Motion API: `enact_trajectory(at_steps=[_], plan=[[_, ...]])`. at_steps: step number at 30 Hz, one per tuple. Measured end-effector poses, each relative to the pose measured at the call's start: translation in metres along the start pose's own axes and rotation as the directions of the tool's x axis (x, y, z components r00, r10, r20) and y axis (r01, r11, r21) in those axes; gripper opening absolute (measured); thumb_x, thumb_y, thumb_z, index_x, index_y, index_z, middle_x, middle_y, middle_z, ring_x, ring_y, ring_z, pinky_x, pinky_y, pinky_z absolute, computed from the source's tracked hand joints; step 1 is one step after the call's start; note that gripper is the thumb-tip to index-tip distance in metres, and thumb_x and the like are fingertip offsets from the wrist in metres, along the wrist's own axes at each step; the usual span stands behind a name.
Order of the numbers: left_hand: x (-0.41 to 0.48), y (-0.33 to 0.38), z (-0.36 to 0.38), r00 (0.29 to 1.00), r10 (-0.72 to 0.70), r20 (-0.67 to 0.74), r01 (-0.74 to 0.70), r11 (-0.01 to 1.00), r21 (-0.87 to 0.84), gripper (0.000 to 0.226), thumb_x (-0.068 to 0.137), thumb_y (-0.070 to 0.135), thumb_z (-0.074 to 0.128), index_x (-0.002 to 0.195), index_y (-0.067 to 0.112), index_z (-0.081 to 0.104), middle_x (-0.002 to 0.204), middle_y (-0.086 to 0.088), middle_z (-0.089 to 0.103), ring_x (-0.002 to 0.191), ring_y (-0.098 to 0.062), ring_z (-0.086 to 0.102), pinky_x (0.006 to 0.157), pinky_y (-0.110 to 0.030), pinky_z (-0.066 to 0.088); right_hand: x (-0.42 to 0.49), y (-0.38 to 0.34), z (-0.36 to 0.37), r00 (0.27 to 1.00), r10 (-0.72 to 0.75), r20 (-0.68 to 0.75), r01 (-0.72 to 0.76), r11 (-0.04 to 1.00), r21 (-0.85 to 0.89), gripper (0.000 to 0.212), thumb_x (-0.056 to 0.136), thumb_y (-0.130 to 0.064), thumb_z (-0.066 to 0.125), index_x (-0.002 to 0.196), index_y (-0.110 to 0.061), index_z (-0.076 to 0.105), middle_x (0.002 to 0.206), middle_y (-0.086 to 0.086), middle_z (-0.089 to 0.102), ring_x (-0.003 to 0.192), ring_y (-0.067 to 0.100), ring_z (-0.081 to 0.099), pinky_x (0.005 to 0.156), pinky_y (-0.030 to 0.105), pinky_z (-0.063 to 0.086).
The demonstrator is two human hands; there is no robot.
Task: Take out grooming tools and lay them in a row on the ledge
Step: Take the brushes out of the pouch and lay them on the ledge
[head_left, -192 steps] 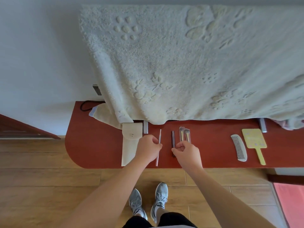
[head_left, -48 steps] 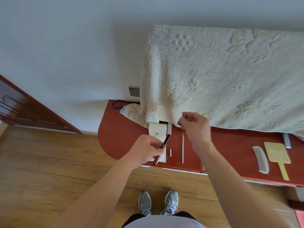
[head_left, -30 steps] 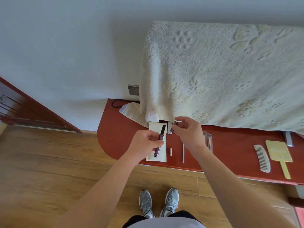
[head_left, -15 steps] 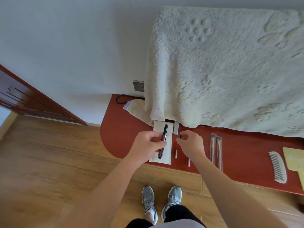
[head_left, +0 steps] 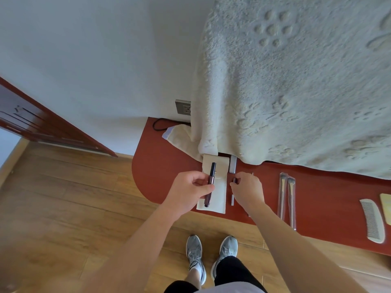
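Stick (head_left: 210,182), dark, pen-shaped, one: held in the left hand (head_left: 190,192), thumb and curled fingers closed round its lower half, far end pointing away over the cream pouch (head_left: 220,199), which lies directly beneath the grip on the red ledge (head_left: 167,172). Small dark piece (head_left: 234,180), probably the stick's cap: pinched between thumb and fingertip of the right hand (head_left: 247,192), just right of the stick and level with its middle. Short grey piece (head_left: 232,200): flat on the ledge between the two hands, nearer the body than the pinch. Brushes (head_left: 282,197), two, sleeved: side by side to the right of the right hand; comb (head_left: 372,220) well beyond them. Handling note: the step looks like joining piece and stick before laying down. Hold the stick steady, line the piece up with its end, then set it parallel to the brushes, off the pouch and clear of the grey piece.
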State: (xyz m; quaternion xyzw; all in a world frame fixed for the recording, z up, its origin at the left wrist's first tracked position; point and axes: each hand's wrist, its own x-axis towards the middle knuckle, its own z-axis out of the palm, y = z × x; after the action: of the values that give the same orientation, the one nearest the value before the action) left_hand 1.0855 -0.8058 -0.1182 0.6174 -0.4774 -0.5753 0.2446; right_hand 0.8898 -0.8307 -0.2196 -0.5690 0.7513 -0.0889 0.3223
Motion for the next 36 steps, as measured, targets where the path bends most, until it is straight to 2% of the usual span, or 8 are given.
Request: enact_trajectory(at_steps=[3, 12, 22, 26, 28, 30, 33, 36], plan=[[0.0, 0.0, -0.002, 1.0, 0.0, -0.004, 0.0, 1.0, 0.003, 0.015, 0.087, 0.013, 0.073, 0.101, 0.017, 0.076, 0.09, -0.002, 0.075, 0.087, -0.019, 0.072, 0.079, -0.038, 0.062, 0.003, 0.002, 0.003, 1.0, 0.008, 0.002, -0.008, 0.999, -0.032, 0.011, 0.087, -0.019, 0.058, 0.091, -0.015, 0.067, 0.087, 0.003, 0.066, 0.077, 0.02, 0.061, 0.065, 0.028, 0.048], [0.0, -0.001, -0.007, 1.0, 0.006, 0.0, -0.006, 1.0, 0.028, 0.015, 0.087, 0.014, 0.073, 0.102, 0.017, 0.075, 0.091, -0.001, 0.074, 0.087, -0.017, 0.072, 0.078, -0.037, 0.062, 0.006, 0.0, 0.006, 1.0, 0.022, -0.003, -0.022, 0.997, -0.074, 0.012, 0.086, -0.017, 0.057, 0.078, -0.012, 0.063, 0.082, 0.004, 0.061, 0.073, 0.021, 0.055, 0.061, 0.028, 0.038], [-0.001, 0.002, -0.009, 1.0, 0.011, 0.011, -0.011, 1.0, 0.023, 0.014, 0.087, 0.012, 0.072, 0.1, 0.017, 0.076, 0.09, -0.001, 0.075, 0.086, -0.016, 0.072, 0.078, -0.037, 0.062, -0.001, -0.003, -0.006, 0.997, 0.031, -0.076, -0.033, 0.999, -0.024, 0.012, 0.089, -0.024, 0.059, 0.091, -0.014, 0.066, 0.091, 0.004, 0.064, 0.076, 0.017, 0.058, 0.064, 0.027, 0.046], [0.003, 0.006, -0.003, 1.0, 0.023, -0.008, -0.022, 1.0, 0.021, 0.014, 0.086, 0.012, 0.073, 0.098, 0.018, 0.077, 0.086, 0.0, 0.075, 0.084, -0.02, 0.073, 0.079, -0.042, 0.062, -0.01, -0.001, -0.023, 0.996, 0.027, -0.09, -0.021, 0.998, 0.063, 0.036, 0.091, -0.027, 0.061, 0.125, -0.016, 0.062, 0.114, 0.003, 0.065, 0.101, 0.021, 0.061, 0.085, 0.032, 0.051], [0.005, 0.01, 0.003, 0.999, 0.024, -0.023, -0.023, 0.999, 0.031, 0.013, 0.086, 0.012, 0.073, 0.095, 0.021, 0.077, 0.083, 0.001, 0.075, 0.082, -0.018, 0.073, 0.078, -0.041, 0.062, -0.015, 0.002, -0.032, 0.997, 0.01, -0.074, -0.002, 0.995, 0.105, 0.043, 0.092, -0.029, 0.062, 0.134, -0.02, 0.056, 0.122, -0.001, 0.064, 0.104, 0.016, 0.06, 0.087, 0.028, 0.05], [0.007, 0.016, 0.012, 1.0, 0.017, -0.021, -0.016, 0.999, 0.041, 0.013, 0.086, 0.013, 0.073, 0.091, 0.024, 0.076, 0.082, 0.001, 0.074, 0.08, -0.017, 0.072, 0.077, -0.04, 0.062, -0.02, 0.008, -0.042, 0.997, -0.002, -0.072, 0.01, 0.993, 0.117, 0.045, 0.092, -0.029, 0.062, 0.135, -0.021, 0.055, 0.121, -0.002, 0.063, 0.101, 0.013, 0.06, 0.084, 0.024, 0.047], [0.011, 0.024, 0.03, 1.0, 0.009, 0.005, -0.01, 0.997, 0.074, 0.013, 0.084, 0.014, 0.074, 0.086, 0.027, 0.077, 0.08, 0.001, 0.075, 0.078, -0.017, 0.072, 0.078, -0.042, 0.062, -0.028, 0.018, -0.057, 0.994, 0.004, -0.109, 0.008, 0.994, 0.112, 0.04, 0.091, -0.03, 0.063, 0.129, -0.017, 0.059, 0.114, -0.001, 0.064, 0.097, 0.015, 0.06, 0.084, 0.027, 0.049], [0.02, 0.029, 0.052, 1.0, -0.011, 0.02, 0.009, 0.993, 0.115, 0.009, 0.083, 0.014, 0.074, 0.085, 0.023, 0.077, 0.079, 0.0, 0.075, 0.076, -0.017, 0.072, 0.076, -0.043, 0.061, -0.036, 0.031, -0.07, 0.993, 0.036, -0.114, -0.02, 0.99, 0.138, 0.041, 0.093, -0.03, 0.062, 0.131, -0.017, 0.058, 0.119, -0.002, 0.063, 0.102, 0.012, 0.059, 0.083, 0.022, 0.046]])
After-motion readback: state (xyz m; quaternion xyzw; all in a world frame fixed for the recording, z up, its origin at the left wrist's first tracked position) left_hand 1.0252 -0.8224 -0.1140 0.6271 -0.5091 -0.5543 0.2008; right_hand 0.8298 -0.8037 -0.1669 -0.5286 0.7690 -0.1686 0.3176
